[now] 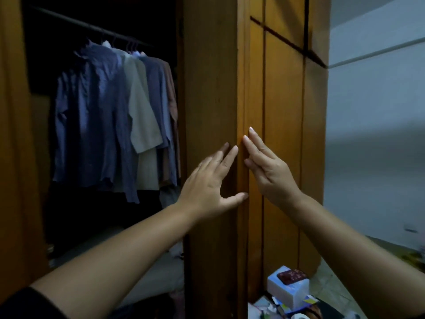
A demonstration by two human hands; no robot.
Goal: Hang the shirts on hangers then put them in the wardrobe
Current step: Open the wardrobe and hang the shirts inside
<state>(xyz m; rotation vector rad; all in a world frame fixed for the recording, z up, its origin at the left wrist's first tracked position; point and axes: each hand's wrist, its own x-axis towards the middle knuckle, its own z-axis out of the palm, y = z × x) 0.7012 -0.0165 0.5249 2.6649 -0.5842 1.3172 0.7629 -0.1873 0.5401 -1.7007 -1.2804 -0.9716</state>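
Note:
Several shirts [110, 116], blue, beige and pinkish, hang on hangers from a dark rail [87, 25] inside the open wardrobe at the left. The wardrobe's brown wooden door [211, 84] stands edge-on in the middle. My left hand [211, 185] lies with straight fingers on the door's inner face, thumb near its edge. My right hand [266, 166] presses flat with straight fingers on the door's outer panel [282, 100]. Neither hand holds anything.
Another wooden door [13, 134] borders the wardrobe at the far left. Pale folded cloth [158, 279] lies on the wardrobe floor. At the bottom right sit a white box [287, 288] and assorted clutter. A light wall [372, 134] is at the right.

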